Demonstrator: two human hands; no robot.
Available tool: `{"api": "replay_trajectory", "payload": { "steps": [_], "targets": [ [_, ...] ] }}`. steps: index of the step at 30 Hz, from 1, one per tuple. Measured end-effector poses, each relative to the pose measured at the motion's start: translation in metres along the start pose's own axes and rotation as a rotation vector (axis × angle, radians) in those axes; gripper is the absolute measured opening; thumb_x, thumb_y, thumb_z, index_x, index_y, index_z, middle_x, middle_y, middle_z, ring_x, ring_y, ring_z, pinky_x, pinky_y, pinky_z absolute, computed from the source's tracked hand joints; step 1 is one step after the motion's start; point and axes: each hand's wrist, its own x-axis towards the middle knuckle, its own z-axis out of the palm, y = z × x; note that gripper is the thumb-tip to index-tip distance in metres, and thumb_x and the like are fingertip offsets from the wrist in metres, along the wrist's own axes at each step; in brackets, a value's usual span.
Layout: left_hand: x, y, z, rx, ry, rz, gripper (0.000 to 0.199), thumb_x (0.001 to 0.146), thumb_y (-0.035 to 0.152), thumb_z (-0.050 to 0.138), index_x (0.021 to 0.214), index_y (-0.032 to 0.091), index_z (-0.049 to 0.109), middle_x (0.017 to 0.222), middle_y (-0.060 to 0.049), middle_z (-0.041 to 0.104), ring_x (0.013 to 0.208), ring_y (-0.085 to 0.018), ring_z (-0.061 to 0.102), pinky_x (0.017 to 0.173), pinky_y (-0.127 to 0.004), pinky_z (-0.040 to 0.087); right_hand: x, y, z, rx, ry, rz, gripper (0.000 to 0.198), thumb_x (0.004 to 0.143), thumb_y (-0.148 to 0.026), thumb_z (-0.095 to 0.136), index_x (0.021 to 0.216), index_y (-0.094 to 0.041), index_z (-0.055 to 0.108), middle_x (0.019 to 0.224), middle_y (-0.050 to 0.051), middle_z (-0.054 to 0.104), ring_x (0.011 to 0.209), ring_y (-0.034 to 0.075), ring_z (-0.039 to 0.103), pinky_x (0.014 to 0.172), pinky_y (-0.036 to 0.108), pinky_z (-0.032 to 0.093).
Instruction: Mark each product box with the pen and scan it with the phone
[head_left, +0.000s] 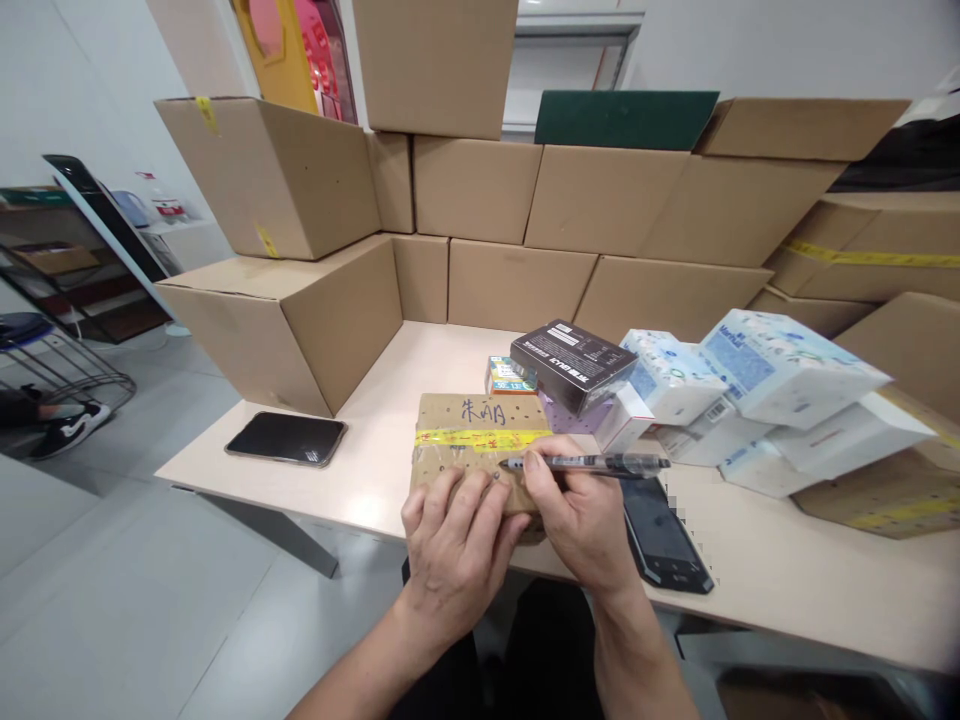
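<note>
A small cardboard box [435, 456] with dark dots sits at the table's front edge. Yellow tape [442, 438] runs across its top, and blue handwritten characters [484, 411] stand above the tape. My left hand [457, 540] grips the near side of this box, with curled fingers on the top and the thumb at the front edge. Between the thumb and fingers of my right hand [577, 510] is a pen [630, 465]. It lies nearly level, its tip pointing left at the box top below the tape; whether the tip touches I cannot tell.
A smartphone [286, 439] lies left; a dark handheld device [666, 535] lies beside my right wrist. Behind are a black box [574, 360], a small colourful box [511, 375] and tissue packs [787, 365]. Large cartons [517, 285] wall the table's back. A person's shoe [71, 428] shows far left.
</note>
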Motion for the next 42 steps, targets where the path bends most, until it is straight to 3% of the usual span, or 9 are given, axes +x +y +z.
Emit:
{"api": "replay_trajectory", "payload": {
  "steps": [9, 15, 18, 23, 26, 29, 35, 38, 42],
  "targets": [
    [0.001, 0.0, 0.0, 0.004, 0.013, 0.004, 0.02, 0.09, 0.031, 0.066, 0.105, 0.018, 0.071, 0.103, -0.008, 0.075, 0.103, -0.027, 0.06, 0.094, -0.04, 0.034, -0.001, 0.002, 0.0, 0.047, -0.006, 0.02, 0.017, 0.095, -0.027, 0.052, 0.082, -0.022, 0.062, 0.073, -0.002, 0.063, 0.069, 0.012, 0.06, 0.069, 0.024, 0.049],
    [0.003, -0.003, 0.0, 0.001, 0.004, 0.014, 0.021, 0.09, 0.031, 0.066, 0.106, 0.018, 0.07, 0.103, -0.008, 0.074, 0.104, -0.027, 0.06, 0.094, -0.04, 0.035, -0.019, 0.015, 0.004, 0.441, 0.444, 0.227, 0.013, 0.096, -0.033, 0.053, 0.1, -0.022, 0.058, 0.073, -0.003, 0.064, 0.052, 0.009, 0.056, 0.05, 0.022, 0.044],
    [0.004, -0.006, 0.001, -0.013, -0.005, 0.018, 0.021, 0.09, 0.031, 0.067, 0.106, 0.019, 0.07, 0.103, -0.008, 0.074, 0.104, -0.027, 0.06, 0.094, -0.04, 0.035, -0.036, 0.038, -0.005, 0.209, 0.547, 0.261, 0.019, 0.094, -0.034, 0.055, 0.109, -0.022, 0.06, 0.088, 0.002, 0.066, 0.066, 0.012, 0.06, 0.063, 0.028, 0.05],
    [0.006, -0.009, 0.007, -0.03, 0.011, 0.024, 0.021, 0.09, 0.032, 0.066, 0.106, 0.018, 0.07, 0.103, -0.008, 0.074, 0.104, -0.027, 0.059, 0.094, -0.04, 0.034, -0.06, 0.079, -0.019, -0.481, 0.052, 0.205, 0.035, 0.093, -0.018, 0.043, 0.123, -0.019, 0.062, 0.118, 0.013, 0.062, 0.104, 0.027, 0.055, 0.088, 0.043, 0.047],
    [0.006, -0.009, 0.009, -0.023, 0.018, 0.023, 0.021, 0.09, 0.032, 0.066, 0.106, 0.019, 0.07, 0.102, -0.008, 0.074, 0.104, -0.027, 0.059, 0.093, -0.04, 0.035, -0.061, 0.088, -0.012, -0.776, -0.217, 0.265, 0.048, 0.086, -0.007, 0.041, 0.13, -0.018, 0.058, 0.121, 0.015, 0.059, 0.105, 0.031, 0.048, 0.086, 0.044, 0.045],
    [0.007, -0.009, 0.01, -0.023, 0.021, 0.027, 0.021, 0.091, 0.032, 0.065, 0.107, 0.02, 0.069, 0.102, -0.008, 0.074, 0.104, -0.027, 0.06, 0.093, -0.04, 0.035, -0.053, 0.089, -0.001, -0.913, -0.336, 0.284, 0.045, 0.087, -0.009, 0.043, 0.127, -0.021, 0.06, 0.119, 0.015, 0.059, 0.105, 0.033, 0.045, 0.08, 0.042, 0.042],
    [0.006, -0.011, 0.01, -0.02, 0.008, 0.028, 0.022, 0.09, 0.033, 0.066, 0.108, 0.021, 0.069, 0.103, -0.007, 0.074, 0.105, -0.026, 0.06, 0.095, -0.039, 0.035, -0.045, 0.093, 0.008, -0.915, -0.396, 0.288, 0.043, 0.092, -0.015, 0.041, 0.13, -0.024, 0.058, 0.119, 0.014, 0.061, 0.1, 0.03, 0.047, 0.077, 0.039, 0.041],
    [0.006, -0.012, 0.01, -0.025, 0.017, 0.031, 0.022, 0.09, 0.032, 0.067, 0.109, 0.021, 0.069, 0.103, -0.007, 0.074, 0.105, -0.026, 0.06, 0.095, -0.039, 0.035, -0.061, 0.093, -0.006, -0.923, -0.264, 0.282, 0.049, 0.095, -0.022, 0.041, 0.144, -0.023, 0.047, 0.129, 0.015, 0.057, 0.109, 0.033, 0.045, 0.083, 0.044, 0.044],
    [0.005, -0.012, 0.011, -0.027, 0.005, 0.026, 0.024, 0.089, 0.032, 0.068, 0.11, 0.021, 0.069, 0.104, -0.007, 0.074, 0.105, -0.027, 0.06, 0.095, -0.04, 0.035, -0.097, 0.094, -0.042, -1.044, -0.016, 0.45, 0.066, 0.091, -0.054, 0.049, 0.147, -0.019, 0.044, 0.137, 0.023, 0.048, 0.116, 0.043, 0.044, 0.085, 0.056, 0.044]
  ]
}}
